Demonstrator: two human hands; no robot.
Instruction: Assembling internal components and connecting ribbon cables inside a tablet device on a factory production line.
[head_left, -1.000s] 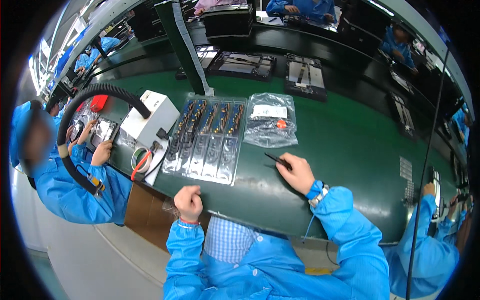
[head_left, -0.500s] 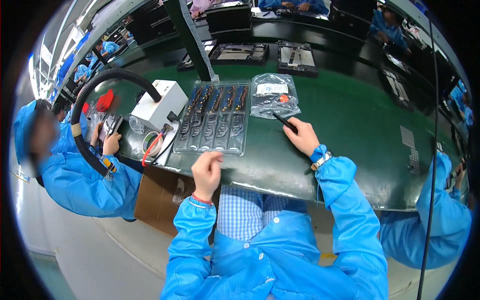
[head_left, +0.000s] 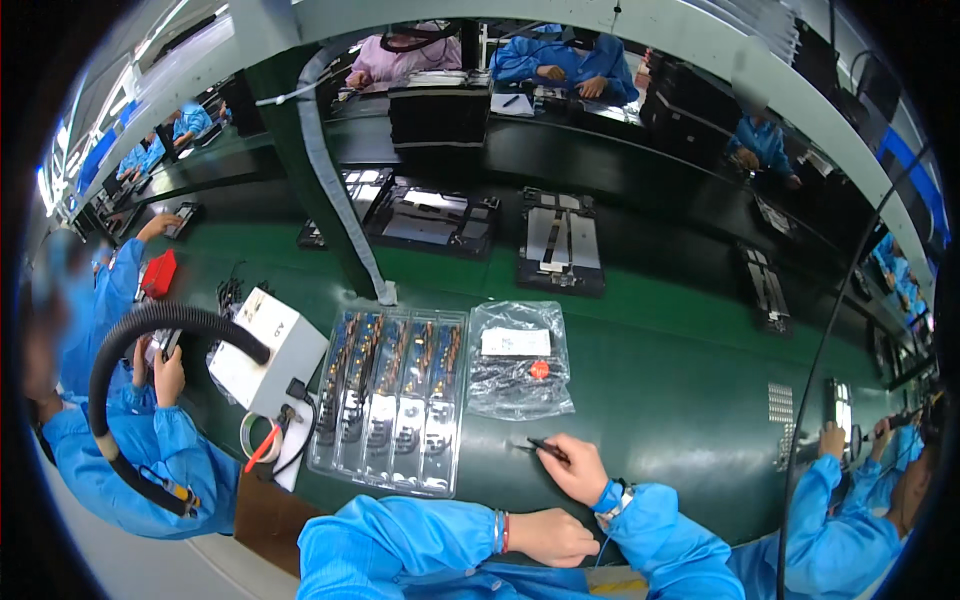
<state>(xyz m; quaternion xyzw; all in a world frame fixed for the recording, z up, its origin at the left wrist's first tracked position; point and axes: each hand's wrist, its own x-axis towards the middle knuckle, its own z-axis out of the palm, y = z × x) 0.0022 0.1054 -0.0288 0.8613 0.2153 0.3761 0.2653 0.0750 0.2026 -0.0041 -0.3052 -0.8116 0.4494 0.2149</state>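
Observation:
My right hand is closed around slim black tweezers, tips pointing left just above the green bench. My left hand is closed at the bench's near edge, beside my right wrist. A thin blue cord runs from the band at that wrist down past the left fingertips; whether they pinch it is unclear. Ahead of the tweezers lies a clear plastic bag with dark parts inside, a white label and an orange sticker. Left of it sits a clear compartment tray holding rows of dark flex-cable-like parts.
A white box with a black flexible hose stands left of the tray, by a tape roll. Opened flat devices lie further back. Co-workers in blue sit on both sides. A green post rises behind the tray.
The view has tilted up, showing more of the far bench. My left hand has moved right, from before the tray to beside my right wrist. The tweezers remain in my right hand.

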